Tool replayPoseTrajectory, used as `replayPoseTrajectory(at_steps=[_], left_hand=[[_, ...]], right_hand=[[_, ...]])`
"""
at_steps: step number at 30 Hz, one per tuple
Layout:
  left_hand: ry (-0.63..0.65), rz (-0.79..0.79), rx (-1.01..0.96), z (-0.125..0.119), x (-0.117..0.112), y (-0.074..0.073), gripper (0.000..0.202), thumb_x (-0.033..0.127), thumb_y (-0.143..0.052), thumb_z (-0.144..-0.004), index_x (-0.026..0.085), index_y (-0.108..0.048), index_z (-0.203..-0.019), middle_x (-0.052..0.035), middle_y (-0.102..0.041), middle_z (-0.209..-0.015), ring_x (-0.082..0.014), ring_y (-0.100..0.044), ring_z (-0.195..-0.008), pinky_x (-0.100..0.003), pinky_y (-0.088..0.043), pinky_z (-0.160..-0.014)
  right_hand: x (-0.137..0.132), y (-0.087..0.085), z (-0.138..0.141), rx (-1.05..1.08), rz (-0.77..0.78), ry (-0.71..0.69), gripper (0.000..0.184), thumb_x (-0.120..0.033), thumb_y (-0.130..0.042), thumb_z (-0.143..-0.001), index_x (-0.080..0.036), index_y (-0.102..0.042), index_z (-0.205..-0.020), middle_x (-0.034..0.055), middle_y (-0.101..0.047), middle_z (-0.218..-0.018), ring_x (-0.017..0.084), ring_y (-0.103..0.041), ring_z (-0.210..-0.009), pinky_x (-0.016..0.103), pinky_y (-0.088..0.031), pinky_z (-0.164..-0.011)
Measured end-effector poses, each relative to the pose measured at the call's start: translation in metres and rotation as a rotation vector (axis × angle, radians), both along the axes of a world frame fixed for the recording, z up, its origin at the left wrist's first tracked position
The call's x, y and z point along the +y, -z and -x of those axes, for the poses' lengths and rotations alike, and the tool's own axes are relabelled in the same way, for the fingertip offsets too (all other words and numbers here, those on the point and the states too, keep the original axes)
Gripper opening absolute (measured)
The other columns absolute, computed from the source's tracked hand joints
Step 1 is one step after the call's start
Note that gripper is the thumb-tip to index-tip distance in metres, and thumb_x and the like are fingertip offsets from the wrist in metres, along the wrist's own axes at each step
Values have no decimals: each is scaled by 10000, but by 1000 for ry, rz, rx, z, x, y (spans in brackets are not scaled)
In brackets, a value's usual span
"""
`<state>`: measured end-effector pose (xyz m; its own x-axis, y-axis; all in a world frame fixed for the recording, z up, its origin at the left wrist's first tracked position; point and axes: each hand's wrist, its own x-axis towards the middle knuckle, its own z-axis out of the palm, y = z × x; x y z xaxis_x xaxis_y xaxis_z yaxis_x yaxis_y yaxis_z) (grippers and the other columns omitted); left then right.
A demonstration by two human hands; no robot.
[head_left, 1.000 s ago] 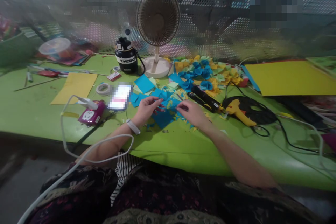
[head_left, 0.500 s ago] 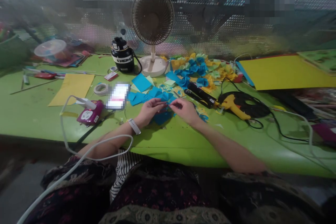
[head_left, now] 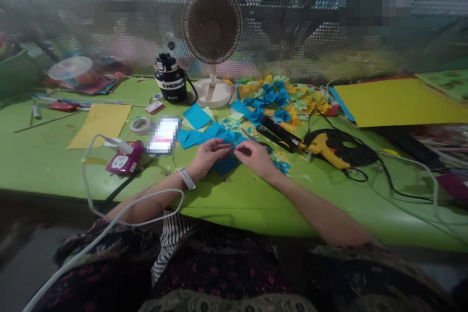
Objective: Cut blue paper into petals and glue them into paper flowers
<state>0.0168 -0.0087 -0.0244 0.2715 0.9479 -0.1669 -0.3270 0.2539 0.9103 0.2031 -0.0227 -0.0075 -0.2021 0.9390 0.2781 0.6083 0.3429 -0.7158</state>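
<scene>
My left hand [head_left: 209, 157], with a pale watch [head_left: 187, 179] on its wrist, is closed in a pinch over the middle of the table. Facing it, my right hand [head_left: 256, 158] pinches too, its fingertips almost touching the left ones. A small bit of blue paper [head_left: 233, 146] shows between both sets of fingertips; its shape is mostly hidden. Below the hands lies a blue paper sheet [head_left: 224, 166], partly covered. Just beyond are several folded blue paper pieces [head_left: 215, 131] and yellow and blue paper scraps [head_left: 281, 161].
Behind stand a fan [head_left: 212, 24] and a black bottle [head_left: 170, 80]. To the left lie a phone [head_left: 164, 135], a tape roll [head_left: 140, 125] and a purple power socket [head_left: 125, 158] with a looping white cable. At right are a yellow glue gun [head_left: 325, 150] and paper flowers [head_left: 278, 92].
My right fingertips have shifted very slightly left and down against the left ones. Both hands keep their pinch, and the things on the table stay put.
</scene>
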Motion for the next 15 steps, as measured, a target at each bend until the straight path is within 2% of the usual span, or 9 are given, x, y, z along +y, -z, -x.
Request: replayPoseTrajectory(at_steps=[7, 15], left_hand=[[17, 6, -31, 1, 0, 1, 458, 204, -900, -620, 162, -575, -939, -75, -776, -963, -181, -736, -856, -345, -572, -833], [35, 67, -74, 2, 2, 0, 450, 162, -901, -615, 153, -579, -929, -80, -777, -944, -179, -742, -847, -341, -584, -836]], right_hand=[[-4, 0, 1, 44, 28, -41, 105, -298, -631, -811, -208, -655, -762, 25, -690, -753, 148, -571, -626, 288, -472, -614], [-9, -11, -1, 116, 85, -55, 128, -314, -611, -805, -201, -659, -768, 29, -695, -719, 151, -586, -609, 297, -493, -610]])
